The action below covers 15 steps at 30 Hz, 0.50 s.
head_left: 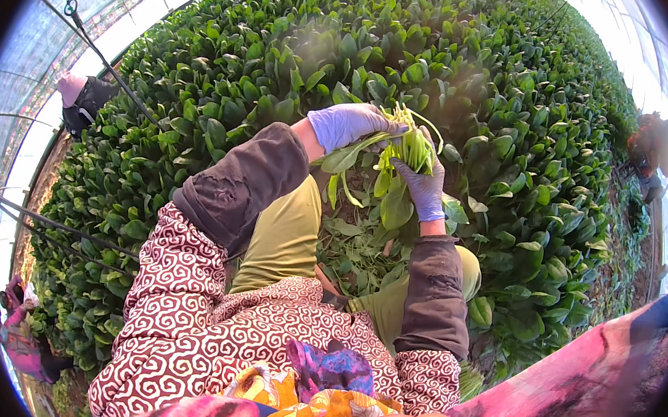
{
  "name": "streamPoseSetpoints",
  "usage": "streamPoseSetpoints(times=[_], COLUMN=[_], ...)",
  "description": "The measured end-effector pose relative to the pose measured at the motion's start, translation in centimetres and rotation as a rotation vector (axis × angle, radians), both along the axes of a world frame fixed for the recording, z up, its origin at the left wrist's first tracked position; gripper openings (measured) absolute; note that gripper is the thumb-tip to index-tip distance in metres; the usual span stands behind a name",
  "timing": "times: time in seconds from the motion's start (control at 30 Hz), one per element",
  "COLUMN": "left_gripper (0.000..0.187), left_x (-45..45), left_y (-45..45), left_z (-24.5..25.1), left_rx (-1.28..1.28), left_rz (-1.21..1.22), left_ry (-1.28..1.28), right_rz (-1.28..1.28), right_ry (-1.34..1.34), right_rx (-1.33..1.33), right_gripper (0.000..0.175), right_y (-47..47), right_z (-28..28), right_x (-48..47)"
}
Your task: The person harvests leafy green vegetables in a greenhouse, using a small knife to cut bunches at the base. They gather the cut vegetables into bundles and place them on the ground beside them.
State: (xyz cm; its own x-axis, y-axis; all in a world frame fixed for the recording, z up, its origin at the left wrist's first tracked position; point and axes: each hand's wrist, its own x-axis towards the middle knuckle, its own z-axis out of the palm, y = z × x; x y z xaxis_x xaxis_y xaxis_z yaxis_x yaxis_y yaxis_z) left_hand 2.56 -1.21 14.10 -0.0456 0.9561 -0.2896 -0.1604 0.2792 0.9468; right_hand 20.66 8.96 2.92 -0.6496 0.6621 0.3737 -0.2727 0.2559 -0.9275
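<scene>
My right hand (424, 182), in a thin purple glove, is closed around a bunch of leafy greens (417, 150) that looks like spinach. The cut stem ends point up and away from me, and broad leaves hang below the grip. My left hand (357, 125), gloved the same way, reaches over from the left with its fingers at the stems near the top of the bunch. A long-stemmed leaf (345, 157) trails under it. Whether the left fingers pinch single stems cannot be told. Loose leaves (352, 248) lie on the soil between my knees.
Dense leafy plants (298, 52) stand ahead and on both sides inside a plastic-covered tunnel. Black hoses (114, 73) hang at the left. Other people crouch at the upper left (87, 101), lower left (24, 344) and right edge (651, 148).
</scene>
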Motion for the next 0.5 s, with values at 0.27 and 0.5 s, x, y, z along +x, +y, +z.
streamPoseSetpoints(times=[0.27, 0.5], left_gripper=[0.027, 0.042], left_x=[0.0, -2.8], left_y=[-0.6, -3.3], left_z=[2.1, 4.7], left_rx=[0.163, 0.397], left_rz=[0.052, -0.259], left_ry=[-0.172, -0.048], right_rz=[-0.074, -0.023], right_ry=[-0.021, 0.019], right_rx=[0.126, -0.194], right_gripper=[0.076, 0.056], right_y=[0.2, 1.0], right_z=[0.5, -0.3], right_x=[0.7, 0.8])
